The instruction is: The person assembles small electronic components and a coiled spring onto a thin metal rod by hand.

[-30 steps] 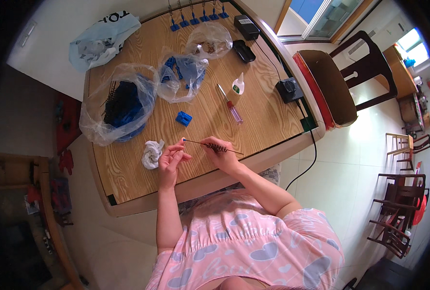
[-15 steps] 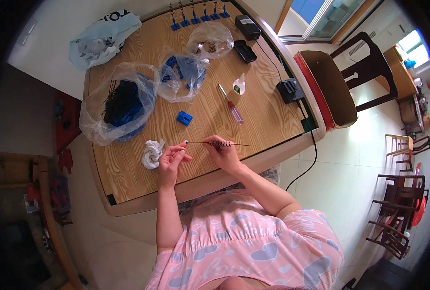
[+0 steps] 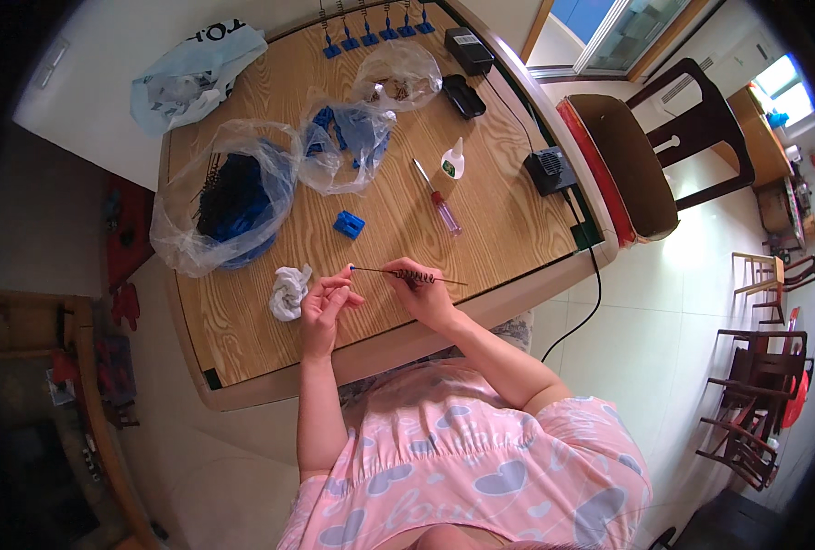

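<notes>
The person's right hand [image 3: 426,298] is closed around a thin, dark metal rod with a spiral coil [image 3: 414,276] along part of its length. The rod lies nearly level above the near part of the table, its plain end sticking out to the right and its other end pointing left. That left end carries a tiny bright-blue tip [image 3: 352,268], right at the raised index finger of the left hand [image 3: 325,307]. The left hand is loosely open, its other fingers bent; whether the finger presses the tip is too small to tell.

Just left of the left hand is a crumpled white cloth or tissue [image 3: 289,293]. Beyond the hands sits a small, blocky blue plastic piece [image 3: 349,225], and to its right a screwdriver with a clear purplish handle [image 3: 448,218], near a small white bottle with a pointed nozzle [image 3: 453,164].

Farther left, a large clear plastic bag [image 3: 178,240] holds dark coiled pieces and blue parts. At the far edge of the wood-grain table [image 3: 242,335], six blue stands with dark coils [image 3: 369,39] stand in a row.
</notes>
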A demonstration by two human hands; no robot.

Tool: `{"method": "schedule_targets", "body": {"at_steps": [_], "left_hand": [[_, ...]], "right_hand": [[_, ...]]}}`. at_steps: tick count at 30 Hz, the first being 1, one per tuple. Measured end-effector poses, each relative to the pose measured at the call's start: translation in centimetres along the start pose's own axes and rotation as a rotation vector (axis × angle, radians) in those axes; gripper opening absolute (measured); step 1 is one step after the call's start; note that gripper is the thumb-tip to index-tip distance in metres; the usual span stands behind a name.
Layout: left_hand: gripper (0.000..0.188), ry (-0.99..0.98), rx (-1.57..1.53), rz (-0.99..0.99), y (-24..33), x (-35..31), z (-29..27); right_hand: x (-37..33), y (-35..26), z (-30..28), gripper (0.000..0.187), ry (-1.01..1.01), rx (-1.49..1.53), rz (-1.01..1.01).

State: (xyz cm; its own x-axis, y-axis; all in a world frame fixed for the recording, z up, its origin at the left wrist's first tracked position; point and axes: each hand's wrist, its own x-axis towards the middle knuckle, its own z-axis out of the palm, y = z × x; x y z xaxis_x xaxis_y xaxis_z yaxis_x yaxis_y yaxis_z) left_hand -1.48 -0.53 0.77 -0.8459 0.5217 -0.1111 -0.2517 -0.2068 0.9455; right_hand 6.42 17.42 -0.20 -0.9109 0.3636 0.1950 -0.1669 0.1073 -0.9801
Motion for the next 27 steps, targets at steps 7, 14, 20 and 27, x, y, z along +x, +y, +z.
{"method": "schedule_targets", "body": {"at_steps": [7, 14, 20, 27], "left_hand": [[0.014, 0.001, -0.007, 0.013, -0.03, -0.04, 0.09], [0.014, -0.007, -0.029, -0.004, 0.02, 0.04, -0.08], [0.013, -0.012, -0.026, -0.010, 0.02, 0.03, -0.14], [0.013, -0.013, -0.024, -0.015, -0.01, 0.03, -0.10]], "right_hand": [[0.01, -0.39, -0.13, 0.009, -0.023, 0.010, 0.047], [-0.05, -0.30, -0.04, 0.008, -0.003, 0.040, 0.053], [-0.04, -0.32, -0.20, 0.008, -0.008, 0.034, 0.056], [-0.10, -0.44, -0.14, 0.007, 0.003, 0.081, 0.095]]}}
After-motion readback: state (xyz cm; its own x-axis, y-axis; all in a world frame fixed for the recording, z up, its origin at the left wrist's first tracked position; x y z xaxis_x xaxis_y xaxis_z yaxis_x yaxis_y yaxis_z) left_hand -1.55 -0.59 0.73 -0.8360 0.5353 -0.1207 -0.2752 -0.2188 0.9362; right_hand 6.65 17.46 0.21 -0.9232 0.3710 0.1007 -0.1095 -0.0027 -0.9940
